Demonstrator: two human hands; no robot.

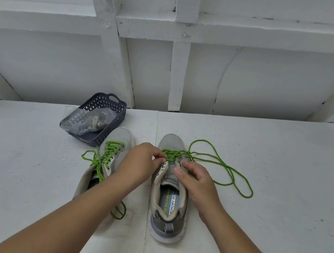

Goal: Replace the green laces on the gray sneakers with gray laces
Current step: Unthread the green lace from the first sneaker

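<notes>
On table, right sneaker points away; left hand pinches green lace crossings, right hand grips eyelet edge.

Both forearms bare; no sleeves or jewellery, seemingly.

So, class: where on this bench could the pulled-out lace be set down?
Bare white bench top lies right of the right gray sneaker, nearer than the loose green lace. Crowded: between the sneakers and by the dark plastic basket.
</notes>
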